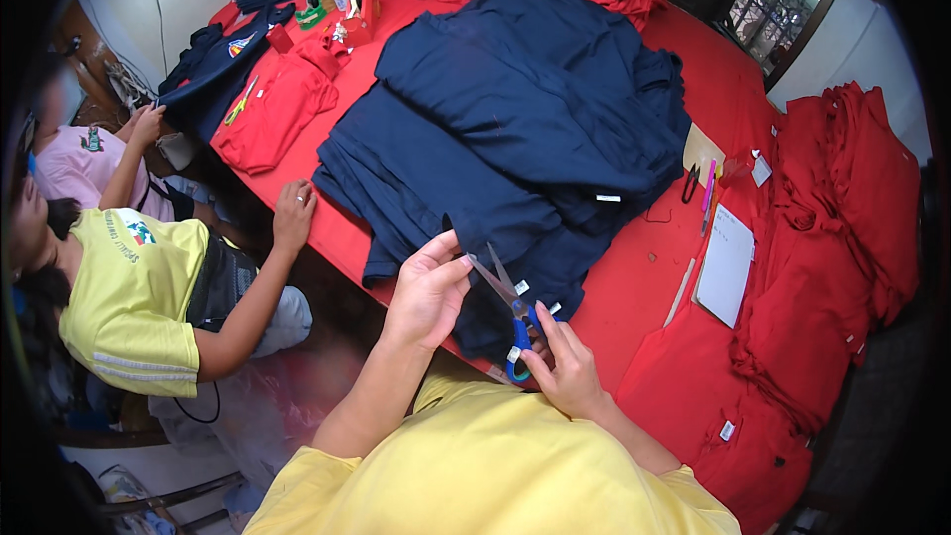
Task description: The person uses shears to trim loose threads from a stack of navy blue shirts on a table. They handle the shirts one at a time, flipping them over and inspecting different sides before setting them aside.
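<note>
My right hand (565, 369) grips blue-handled scissors (519, 311), their blades spread and pointing up and left. The blade tips reach the fingertips of my left hand (428, 289), whose thumb and forefinger are pinched together. What lies in that pinch is too small to make out. Under and beyond both hands spreads a large heap of navy blue garments (525, 109), its near part hanging toward the table's front edge. A small white tag (608, 198) shows on the navy cloth, and more white bits are close to the scissors.
The table has a red cover (614, 287). Red garments (802, 267) are heaped along the right, near a white notepad (725, 266), a pink pen (709, 184) and black thread snips (690, 184). Yellow scissors (241, 101) lie on red cloth at left. Two people sit left, one's hand (294, 215) on the table edge.
</note>
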`<state>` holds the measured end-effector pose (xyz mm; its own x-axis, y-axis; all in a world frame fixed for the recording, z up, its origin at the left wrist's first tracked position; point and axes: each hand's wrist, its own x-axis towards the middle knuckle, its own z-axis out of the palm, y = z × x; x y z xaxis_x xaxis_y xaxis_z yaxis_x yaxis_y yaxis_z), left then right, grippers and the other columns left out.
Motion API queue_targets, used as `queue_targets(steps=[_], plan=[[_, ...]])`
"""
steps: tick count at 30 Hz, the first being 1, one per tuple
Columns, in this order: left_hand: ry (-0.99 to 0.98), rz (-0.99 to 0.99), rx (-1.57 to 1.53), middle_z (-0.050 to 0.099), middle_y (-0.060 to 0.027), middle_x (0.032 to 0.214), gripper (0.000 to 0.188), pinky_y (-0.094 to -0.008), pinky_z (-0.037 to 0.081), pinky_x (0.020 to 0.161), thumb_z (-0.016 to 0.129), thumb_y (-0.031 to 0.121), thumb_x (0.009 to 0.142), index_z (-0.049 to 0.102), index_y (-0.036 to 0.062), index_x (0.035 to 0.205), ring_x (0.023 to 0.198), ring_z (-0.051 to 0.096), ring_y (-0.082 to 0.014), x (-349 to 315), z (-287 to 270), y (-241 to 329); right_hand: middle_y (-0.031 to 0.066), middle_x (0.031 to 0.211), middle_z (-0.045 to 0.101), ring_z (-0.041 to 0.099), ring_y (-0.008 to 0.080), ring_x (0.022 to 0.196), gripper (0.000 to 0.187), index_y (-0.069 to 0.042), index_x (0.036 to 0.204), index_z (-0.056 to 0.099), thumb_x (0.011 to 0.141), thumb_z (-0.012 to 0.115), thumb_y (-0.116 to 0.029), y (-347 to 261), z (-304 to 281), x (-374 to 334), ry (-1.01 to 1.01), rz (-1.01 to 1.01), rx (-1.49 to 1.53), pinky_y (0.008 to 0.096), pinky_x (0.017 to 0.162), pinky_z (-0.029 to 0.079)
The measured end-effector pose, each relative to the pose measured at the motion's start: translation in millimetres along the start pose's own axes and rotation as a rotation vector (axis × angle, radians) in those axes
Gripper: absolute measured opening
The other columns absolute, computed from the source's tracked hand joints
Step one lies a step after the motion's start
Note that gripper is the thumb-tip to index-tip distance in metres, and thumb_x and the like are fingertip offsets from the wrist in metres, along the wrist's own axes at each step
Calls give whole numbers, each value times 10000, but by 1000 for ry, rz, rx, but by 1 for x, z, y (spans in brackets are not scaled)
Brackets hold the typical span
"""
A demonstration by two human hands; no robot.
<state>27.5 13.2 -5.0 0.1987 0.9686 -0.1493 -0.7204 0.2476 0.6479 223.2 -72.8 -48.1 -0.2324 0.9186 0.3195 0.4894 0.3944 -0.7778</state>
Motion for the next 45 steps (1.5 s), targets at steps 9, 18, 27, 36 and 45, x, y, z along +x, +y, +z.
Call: queue_targets(steps=[9, 18, 27, 36, 45], plan=[[-39, 46, -7, 614, -117, 1140, 349, -298, 458, 956, 544, -77, 848, 529, -43, 1195, 1067, 589, -181, 2, 8, -10, 136, 854, 568, 619, 193, 664, 632, 36, 1386, 368, 826, 657, -11, -13, 0, 0, 27, 40, 52, 299, 577, 505], [-41, 18, 40, 615, -103, 1144, 344, -278, 444, 953, 562, -77, 842, 538, -33, 1182, 1071, 582, -163, 1, 15, -12, 159, 895, 578, 619, 213, 713, 579, 32, 1392, 363, 866, 602, -6, -11, -2, 2, 36, 35, 72, 309, 631, 501], [-13, 0, 7, 634, -108, 1105, 269, -305, 458, 952, 546, -38, 881, 565, -37, 1149, 1049, 595, -173, 0, 10, -10, 141, 894, 582, 595, 175, 669, 568, 35, 1382, 385, 858, 604, 4, -7, -2, -2, -5, 57, 131, 288, 606, 487], [-13, 54, 85, 624, -112, 1116, 287, -294, 455, 949, 546, -33, 884, 562, -51, 1170, 1051, 589, -170, -6, 10, -15, 126, 892, 586, 567, 140, 638, 621, 35, 1379, 397, 825, 669, -34, -3, -4, 8, 21, 3, 105, 260, 541, 467], [12, 65, 86, 624, -106, 1110, 315, -290, 451, 936, 549, -40, 875, 558, -50, 1190, 1037, 588, -175, -8, 7, -20, 129, 892, 584, 568, 141, 629, 617, 34, 1382, 393, 833, 663, -43, -6, -5, 7, 7, 19, 109, 248, 543, 470]])
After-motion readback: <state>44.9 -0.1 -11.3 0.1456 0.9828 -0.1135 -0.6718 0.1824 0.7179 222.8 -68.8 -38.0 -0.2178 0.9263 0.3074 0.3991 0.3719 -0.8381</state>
